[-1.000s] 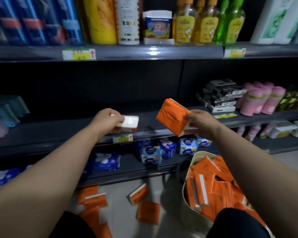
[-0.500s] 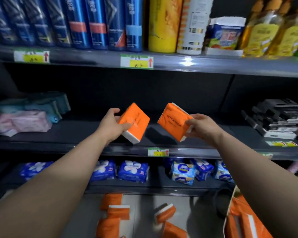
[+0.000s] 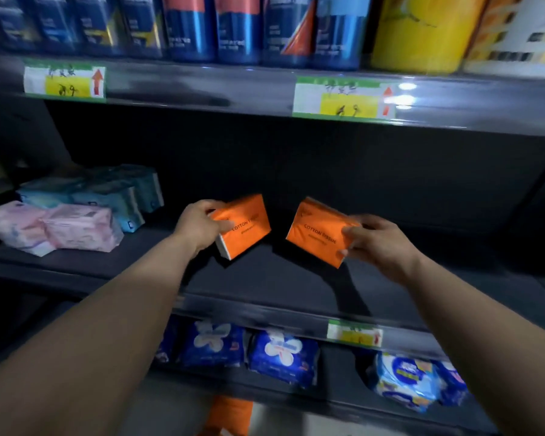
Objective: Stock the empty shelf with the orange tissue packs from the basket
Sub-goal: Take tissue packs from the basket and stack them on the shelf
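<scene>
left hand (image 3: 199, 228) grips orange pack (image 3: 249, 221) | right hand (image 3: 378, 243) grips second pack (image 3: 318, 234) | both now deeper over shelf (image 3: 280, 278)

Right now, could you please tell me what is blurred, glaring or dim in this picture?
Head view: the blue cans above smear with motion blur; glare flares on the upper shelf edge; the middle shelf is dim; the left orange pack and right orange pack are sharp enough to read.

Left pack (image 3: 244, 225) beside right pack (image 3: 320, 236), low over shelf (image 3: 265, 278), perhaps touching; wrapped bundles (image 3: 76, 228) left; cans (image 3: 233, 26) overhead.
</scene>
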{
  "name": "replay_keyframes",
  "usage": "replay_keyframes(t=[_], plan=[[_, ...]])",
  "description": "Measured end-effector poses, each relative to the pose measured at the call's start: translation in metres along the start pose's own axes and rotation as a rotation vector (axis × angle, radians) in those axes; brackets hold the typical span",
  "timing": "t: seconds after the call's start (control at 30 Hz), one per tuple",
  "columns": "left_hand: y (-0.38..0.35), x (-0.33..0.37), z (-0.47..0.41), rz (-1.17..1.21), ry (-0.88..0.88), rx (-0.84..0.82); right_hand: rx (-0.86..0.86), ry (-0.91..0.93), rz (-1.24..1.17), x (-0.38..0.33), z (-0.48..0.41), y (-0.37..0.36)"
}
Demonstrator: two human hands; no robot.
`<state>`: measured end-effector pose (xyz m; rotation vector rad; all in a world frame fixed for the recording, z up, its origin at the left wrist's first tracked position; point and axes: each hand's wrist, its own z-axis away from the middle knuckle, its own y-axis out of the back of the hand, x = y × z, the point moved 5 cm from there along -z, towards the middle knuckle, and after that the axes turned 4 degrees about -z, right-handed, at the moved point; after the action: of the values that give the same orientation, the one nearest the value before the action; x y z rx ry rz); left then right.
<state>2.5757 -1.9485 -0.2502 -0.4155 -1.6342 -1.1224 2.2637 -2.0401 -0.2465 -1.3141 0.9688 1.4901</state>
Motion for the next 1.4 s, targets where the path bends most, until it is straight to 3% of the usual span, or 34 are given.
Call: replay_keyframes(t=[0.37, 0.77, 1.03, 1.2, 1.4], plan=[[-0.011, -0.037, -0.123, -0.137, -0.067, 0.042, 0.055, -0.015, -0.043, 0.029, -0.108, -0.045], [-0.027, -0.04, -0.195, -0.323, -0.254, 0.158, 0.045, 0.079, -0.116, 0.031, -0.151, -0.06], [-0.032, -0.038, -0.208, -0.425, -0.279, 0.184, -0.019, 0.074, -0.144, 0.035, -0.158, -0.078], [-0.015, -0.05, -0.194, -0.289, -0.251, 0.182, -0.045, 0.086, -0.108, 0.039, -0.154, -0.106], [0.02, -0.071, -0.164, -0.317, -0.238, 0.249, 0.028, 0.149, -0.082, 0.042, -0.158, -0.159]])
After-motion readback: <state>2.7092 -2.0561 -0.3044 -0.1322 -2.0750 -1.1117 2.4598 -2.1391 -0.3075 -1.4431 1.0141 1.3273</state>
